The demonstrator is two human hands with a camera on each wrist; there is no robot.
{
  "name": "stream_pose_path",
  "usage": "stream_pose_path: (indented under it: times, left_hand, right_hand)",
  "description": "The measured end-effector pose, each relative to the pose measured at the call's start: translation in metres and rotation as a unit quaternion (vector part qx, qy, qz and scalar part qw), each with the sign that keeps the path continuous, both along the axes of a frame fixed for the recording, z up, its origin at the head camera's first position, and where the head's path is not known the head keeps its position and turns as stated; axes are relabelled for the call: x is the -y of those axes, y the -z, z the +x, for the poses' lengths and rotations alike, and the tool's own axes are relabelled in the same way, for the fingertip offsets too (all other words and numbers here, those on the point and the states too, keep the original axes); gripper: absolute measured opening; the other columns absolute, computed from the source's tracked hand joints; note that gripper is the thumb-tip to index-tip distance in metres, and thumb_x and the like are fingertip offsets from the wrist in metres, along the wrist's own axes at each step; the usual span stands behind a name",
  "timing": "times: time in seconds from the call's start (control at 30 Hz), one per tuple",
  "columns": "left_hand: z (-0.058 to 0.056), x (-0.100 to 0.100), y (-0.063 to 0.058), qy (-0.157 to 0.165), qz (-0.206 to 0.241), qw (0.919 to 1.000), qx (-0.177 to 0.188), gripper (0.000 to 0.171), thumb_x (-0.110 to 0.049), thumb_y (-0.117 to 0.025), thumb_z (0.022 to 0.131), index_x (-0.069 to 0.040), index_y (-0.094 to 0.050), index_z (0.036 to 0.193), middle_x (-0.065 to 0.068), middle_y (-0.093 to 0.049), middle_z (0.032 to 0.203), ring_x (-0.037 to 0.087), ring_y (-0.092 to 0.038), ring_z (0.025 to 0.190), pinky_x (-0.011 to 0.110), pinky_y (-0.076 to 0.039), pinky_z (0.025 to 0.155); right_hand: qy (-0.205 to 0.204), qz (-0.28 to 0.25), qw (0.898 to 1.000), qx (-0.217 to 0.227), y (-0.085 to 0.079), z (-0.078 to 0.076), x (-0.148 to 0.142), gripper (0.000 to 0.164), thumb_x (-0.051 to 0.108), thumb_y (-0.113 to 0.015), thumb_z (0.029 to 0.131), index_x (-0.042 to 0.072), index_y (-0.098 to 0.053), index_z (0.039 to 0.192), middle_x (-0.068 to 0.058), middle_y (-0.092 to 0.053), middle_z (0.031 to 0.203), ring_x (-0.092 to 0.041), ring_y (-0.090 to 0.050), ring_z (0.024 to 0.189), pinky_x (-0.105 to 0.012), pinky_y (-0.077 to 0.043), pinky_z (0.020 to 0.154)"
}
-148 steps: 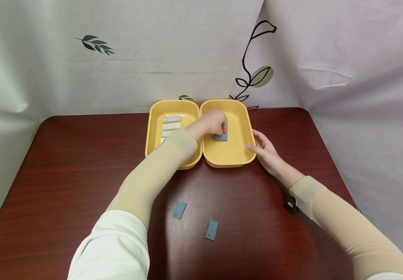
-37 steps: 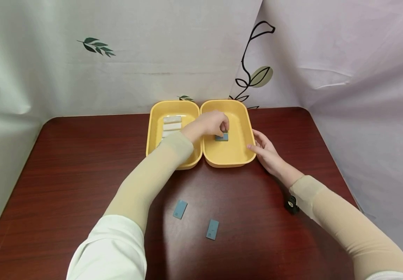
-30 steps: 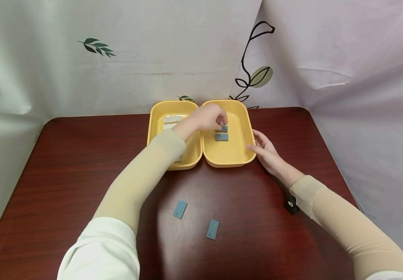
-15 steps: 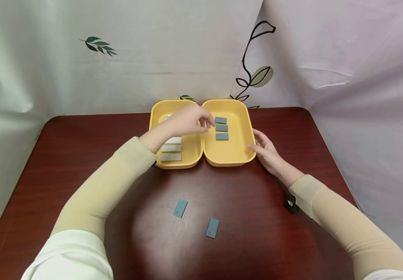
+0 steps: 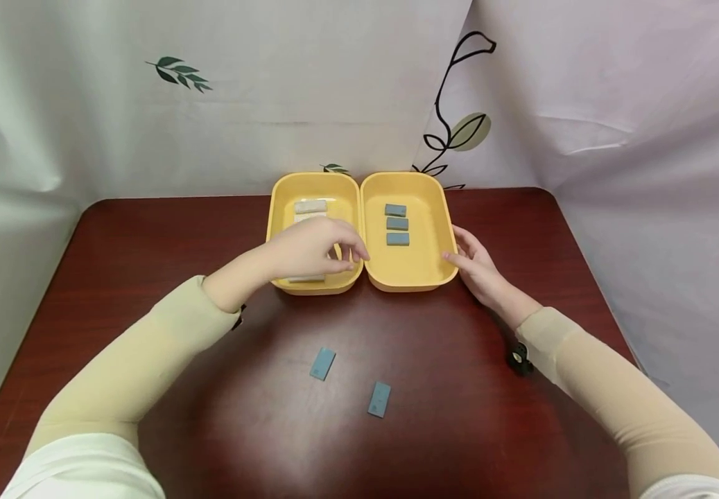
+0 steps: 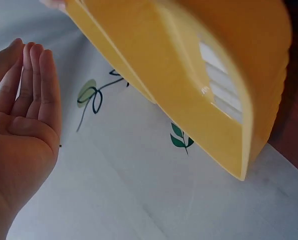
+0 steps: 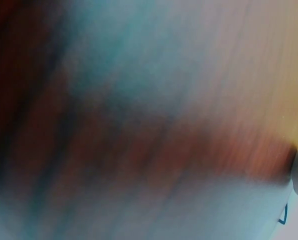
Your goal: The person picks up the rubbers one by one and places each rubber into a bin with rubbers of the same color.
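My left hand [image 5: 309, 248] hovers over the left yellow tray [image 5: 276, 220], fingers loosely bent and holding nothing. In the left wrist view that hand [image 6: 29, 112] has a bare palm, apart from the tray. White rectangular tiles [image 5: 310, 206] lie stacked in a column inside, partly covered by the hand. At the right yellow tray [image 5: 423, 267], my right hand [image 5: 482, 272] grips the outer side, thumb on the rim and fingers outside. Three blue-grey tiles [image 5: 398, 224] lie in a column in it. On the table are a blue tile [image 5: 323, 364] and another blue tile [image 5: 380, 400].
Both trays stand side by side at the back of the dark red wooden table [image 5: 459, 388]. A pale curtain [image 5: 309, 83] with leaf prints hangs right behind them. Black wrist devices, such as the one [image 5: 519, 359] at the right sleeve, are on both wrists.
My left hand has let go of a blue tile in the right tray and drawn back leftward over the left tray. Three blue tiles now show there. The right hand has stayed put.
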State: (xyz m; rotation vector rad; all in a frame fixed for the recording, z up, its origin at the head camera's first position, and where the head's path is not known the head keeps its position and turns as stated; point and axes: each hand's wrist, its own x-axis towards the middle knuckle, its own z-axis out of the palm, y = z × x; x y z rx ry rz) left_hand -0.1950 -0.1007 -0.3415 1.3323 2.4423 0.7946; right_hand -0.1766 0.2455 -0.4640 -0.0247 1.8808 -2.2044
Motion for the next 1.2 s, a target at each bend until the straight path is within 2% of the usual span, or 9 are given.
stream_pose_path:
  times: [0.27, 0.53, 0.7, 0.9, 1.2]
  left_hand:
    - [0.029, 0.010, 0.004, 0.025, -0.006, 0.9996, 0.010, 0.018, -0.002, -0.076, 0.094, -0.012, -0.081, 0.108, 0.000, -0.076, 0.101, 0.009, -0.069, 0.089, 0.026, -0.061, 0.079]
    - [0.055, 0.019, 0.008, 0.048, -0.009, 0.9987, 0.017, 0.019, -0.005, -0.081, 0.092, -0.017, -0.080, 0.106, -0.005, -0.073, 0.097, 0.002, -0.065, 0.084, 0.022, -0.058, 0.078]
    - [0.064, 0.022, 0.020, 0.066, -0.007, 0.9977, 0.016, 0.020, -0.003, -0.083, 0.089, -0.016, -0.079, 0.104, -0.005, -0.075, 0.096, 0.002, -0.066, 0.083, 0.021, -0.057, 0.078]
    - [0.072, 0.027, 0.038, 0.080, -0.021, 0.9956, 0.042, 0.020, -0.003, -0.084, 0.088, -0.012, -0.078, 0.105, -0.002, -0.075, 0.098, 0.002, -0.064, 0.082, 0.019, -0.055, 0.076]
    - [0.081, 0.034, 0.059, 0.062, -0.078, 0.9928, 0.067, 0.029, -0.007, -0.087, 0.085, -0.017, -0.079, 0.111, -0.005, -0.073, 0.100, 0.005, -0.063, 0.087, 0.020, -0.053, 0.079]
  right_hand:
    - [0.000, 0.007, 1.000, -0.001, 0.002, -0.001, 0.000, 0.068, -0.007, -0.051, 0.102, 0.000, -0.024, 0.165, 0.001, -0.046, 0.149, -0.008, -0.051, 0.132, -0.015, -0.051, 0.099]
    - [0.002, -0.001, 1.000, -0.003, 0.002, -0.001, 0.000, 0.068, -0.007, -0.052, 0.102, 0.001, -0.026, 0.164, -0.001, -0.046, 0.150, -0.010, -0.049, 0.133, -0.015, -0.051, 0.100]
    - [0.002, 0.002, 1.000, -0.003, 0.002, 0.000, 0.000, 0.069, -0.007, -0.051, 0.102, -0.001, -0.024, 0.165, 0.000, -0.046, 0.150, -0.009, -0.049, 0.133, -0.015, -0.050, 0.100]
    - [0.002, 0.008, 1.000, 0.000, 0.002, 0.000, 0.000, 0.070, -0.007, -0.051, 0.101, -0.002, -0.023, 0.165, -0.001, -0.046, 0.150, -0.009, -0.049, 0.133, -0.014, -0.049, 0.100]
    - [0.003, 0.001, 1.000, -0.001, 0.001, 0.000, 0.000, 0.068, -0.008, -0.051, 0.101, 0.000, -0.026, 0.164, 0.003, -0.048, 0.147, -0.009, -0.051, 0.132, -0.015, -0.051, 0.100]
